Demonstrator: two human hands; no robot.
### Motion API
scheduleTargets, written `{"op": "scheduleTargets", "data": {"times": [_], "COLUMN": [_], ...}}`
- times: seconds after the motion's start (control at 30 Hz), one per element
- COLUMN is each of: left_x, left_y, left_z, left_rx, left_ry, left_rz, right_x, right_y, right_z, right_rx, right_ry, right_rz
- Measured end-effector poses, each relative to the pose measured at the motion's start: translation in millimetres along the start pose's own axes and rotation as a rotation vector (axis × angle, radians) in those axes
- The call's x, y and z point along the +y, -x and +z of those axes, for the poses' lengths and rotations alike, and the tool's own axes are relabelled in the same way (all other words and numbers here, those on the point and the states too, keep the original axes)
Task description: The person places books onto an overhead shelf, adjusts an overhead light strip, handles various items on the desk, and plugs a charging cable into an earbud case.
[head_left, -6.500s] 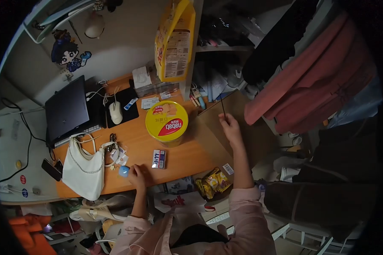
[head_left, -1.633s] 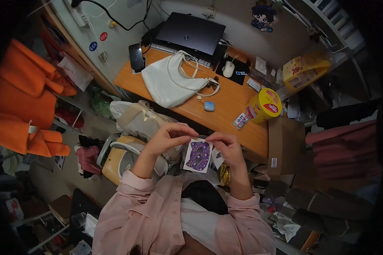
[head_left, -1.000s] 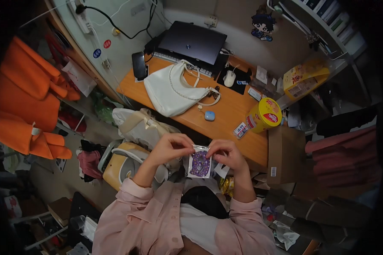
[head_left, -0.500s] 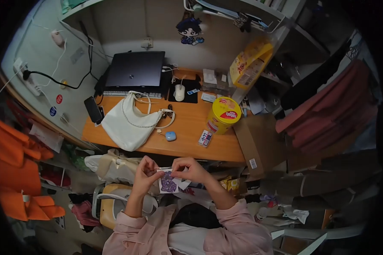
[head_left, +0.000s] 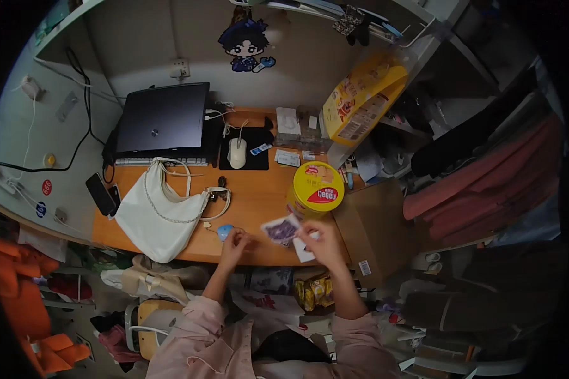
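My right hand (head_left: pixel 324 245) is closed in a pinch over the table's front edge. It grips a small flat white piece with a purple pattern (head_left: pixel 281 230), which sticks out to the left and is slightly blurred. A plain white slip (head_left: pixel 305 249) hangs below the same fingers. My left hand (head_left: pixel 235 244) is apart from these, its fingertips pinched together just in front of a small rounded blue thing (head_left: pixel 224 232). Whatever the left fingers hold, if anything, is too small to make out. Behind the right hand stands a yellow-lidded tub (head_left: pixel 316 187).
On the wooden table (head_left: pixel 259 189) lie a white handbag (head_left: pixel 155 218), a closed laptop (head_left: pixel 164 118), a white mouse (head_left: pixel 237 153) and a phone (head_left: pixel 100 193). A cardboard box (head_left: pixel 376 234) stands at the right edge. A yellow package (head_left: pixel 363 98) stands behind the tub.
Both hands have moved forward over the table edge and come apart. The purple-patterned piece, held between both before, is now in my right hand alone. The view has shifted.
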State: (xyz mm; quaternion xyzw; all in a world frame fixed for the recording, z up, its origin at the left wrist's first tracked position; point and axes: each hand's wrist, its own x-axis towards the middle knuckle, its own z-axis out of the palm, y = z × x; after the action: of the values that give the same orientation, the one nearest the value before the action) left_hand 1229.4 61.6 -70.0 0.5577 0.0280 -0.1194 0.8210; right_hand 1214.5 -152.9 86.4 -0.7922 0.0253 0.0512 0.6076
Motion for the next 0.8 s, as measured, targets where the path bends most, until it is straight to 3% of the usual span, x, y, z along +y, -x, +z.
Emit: {"op": "scheduleTargets", "data": {"times": [0.03, 0.07, 0.1, 0.17, 0.3, 0.43, 0.5, 0.7, 0.8], "left_x": [-18, -16, -24, -41, -43, -42, -38, -40, -35], "left_y": [-16, -24, -33, -47, -54, -57, -61, -61, -62], "left_z": [-4, 8, 11, 15, 25, 26, 25, 23, 22], "left_rx": [0.073, 0.096, 0.102, 0.151, 0.263, 0.293, 0.297, 0.287, 0.266], "left_ry": [-0.352, -0.597, -0.596, -1.359, -1.488, -1.475, -1.471, -1.463, -1.442], "left_rz": [0.102, 0.035, 0.032, 0.502, 0.431, 0.369, 0.375, 0.333, 0.299], "right_x": [-4, -14, -22, -12, -12, 20, 35, 61, 76], "right_y": [-20, -39, -62, -121, -222, -313, -340, -357, -357], "right_z": [-7, -12, -17, -24, -19, -31, -39, -49, -60], "right_rx": [0.181, 0.261, 0.342, 0.441, 0.461, 0.514, 0.594, 0.519, 0.5], "right_ry": [-0.134, -0.07, -0.007, 0.453, 0.893, 1.093, 1.24, 1.302, 1.3], "right_rz": [0.033, -0.019, -0.073, -0.509, -0.446, -0.532, -0.367, -0.179, -0.225]}}
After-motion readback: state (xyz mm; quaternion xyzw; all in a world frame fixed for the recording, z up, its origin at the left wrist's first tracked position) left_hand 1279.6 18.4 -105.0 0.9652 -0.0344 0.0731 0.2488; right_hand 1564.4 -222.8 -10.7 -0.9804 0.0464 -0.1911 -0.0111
